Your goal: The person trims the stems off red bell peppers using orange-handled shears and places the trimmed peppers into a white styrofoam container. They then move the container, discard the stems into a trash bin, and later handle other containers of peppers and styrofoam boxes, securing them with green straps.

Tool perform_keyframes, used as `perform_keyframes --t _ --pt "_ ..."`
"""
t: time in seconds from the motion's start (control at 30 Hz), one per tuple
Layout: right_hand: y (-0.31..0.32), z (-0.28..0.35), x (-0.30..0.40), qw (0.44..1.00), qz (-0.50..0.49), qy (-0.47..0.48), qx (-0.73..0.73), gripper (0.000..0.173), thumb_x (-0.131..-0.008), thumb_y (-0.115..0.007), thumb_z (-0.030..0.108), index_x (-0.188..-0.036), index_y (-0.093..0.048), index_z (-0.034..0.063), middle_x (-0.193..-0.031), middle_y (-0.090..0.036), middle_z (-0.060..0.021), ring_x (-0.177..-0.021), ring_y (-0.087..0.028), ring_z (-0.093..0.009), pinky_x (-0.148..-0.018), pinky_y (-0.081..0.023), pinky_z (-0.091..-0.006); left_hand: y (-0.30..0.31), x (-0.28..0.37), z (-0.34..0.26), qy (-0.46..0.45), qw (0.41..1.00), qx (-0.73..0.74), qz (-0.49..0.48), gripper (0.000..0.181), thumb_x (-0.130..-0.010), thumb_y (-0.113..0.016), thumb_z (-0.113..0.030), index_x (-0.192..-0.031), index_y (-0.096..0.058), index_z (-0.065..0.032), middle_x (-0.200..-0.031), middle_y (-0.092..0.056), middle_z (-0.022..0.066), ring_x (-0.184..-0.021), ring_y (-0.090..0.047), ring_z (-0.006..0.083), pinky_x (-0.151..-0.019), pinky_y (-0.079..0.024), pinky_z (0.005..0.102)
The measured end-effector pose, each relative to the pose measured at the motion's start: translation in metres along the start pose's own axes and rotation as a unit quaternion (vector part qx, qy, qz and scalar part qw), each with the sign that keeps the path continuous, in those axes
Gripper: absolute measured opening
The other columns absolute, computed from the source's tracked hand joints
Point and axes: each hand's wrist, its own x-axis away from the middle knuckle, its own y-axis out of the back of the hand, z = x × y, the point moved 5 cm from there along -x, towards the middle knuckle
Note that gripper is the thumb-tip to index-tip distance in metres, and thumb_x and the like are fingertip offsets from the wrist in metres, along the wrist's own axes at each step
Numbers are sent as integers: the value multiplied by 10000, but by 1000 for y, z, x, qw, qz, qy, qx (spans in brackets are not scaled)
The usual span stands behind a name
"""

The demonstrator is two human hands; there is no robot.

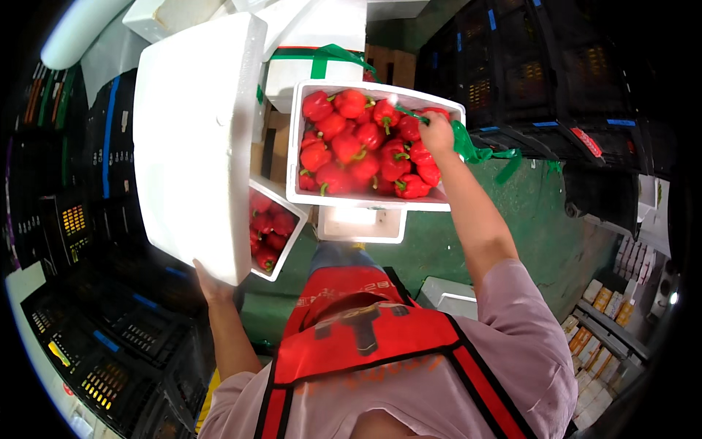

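Observation:
A white foam box (374, 204) full of red bell peppers (348, 147) stands before me. My right hand (437, 133) is over its right part, closed on a strip of green tape (477, 149) that trails to the right past the rim. My left hand (213, 282) holds a large white foam lid (192, 142) by its lower edge, tilted up at the left. Partly behind the lid sits a second foam box (288, 247) with darker-looking red peppers (274, 225). The fingers of my left hand are partly hidden by the lid.
A small foam box (362, 240) lies below the pepper box. Behind it is a foam box with green tape (296, 82), over a wooden pallet (390, 57). Black plastic crates (109, 351) are stacked left and at upper right. A pale container (447, 296) stands on the green floor.

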Motion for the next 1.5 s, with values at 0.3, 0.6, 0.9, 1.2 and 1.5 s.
perform_keyframes --t 0.3,0.6,0.9,1.2,1.5 --pt "-75 92 -31 984 24 173 23 241 -696 -546 63 -931 -566 110 -1009 -580 -75 -968 -516 -277 -795 -446 -396 35 23 3 -10 997 -14 -72 573 -886 -399 -474 -1304 -361 -84 -1289 -439 77 -1155 -438 271 -959 -364 428" --pt "-101 104 -32 926 188 269 186 279 -758 -465 75 -999 -593 133 -1069 -572 -92 -941 -550 -281 -793 -462 -393 54 34 7 -21 996 -38 -83 584 -892 -397 -461 -1320 -324 -70 -1306 -416 88 -1165 -424 268 -964 -358 420" --pt "106 -97 86 976 41 -81 200 321 -717 -492 33 -1013 -597 96 -955 -611 -151 -883 -568 -343 -746 -459 -405 -50 -17 26 -1 961 -262 86 549 -836 -555 -205 -1284 -309 -5 -1195 -480 128 -1072 -492 244 -902 -399 373" --pt "152 -354 360 895 -34 -436 88 438 -674 -582 254 -1039 -583 12 -977 -600 -221 -937 -566 -367 -796 -446 -400 -198 -119 130 136 877 -426 174 425 -835 -584 -208 -1200 -432 -53 -1051 -553 95 -933 -545 215 -780 -466 356" --pt "39 -286 520 827 121 -545 -65 400 -680 -585 241 -1018 -605 28 -881 -628 -194 -856 -610 -313 -750 -458 -370 -160 -215 125 -116 683 -711 124 386 -831 -580 -272 -1114 -504 -21 -1026 -571 77 -895 -545 157 -751 -438 292"
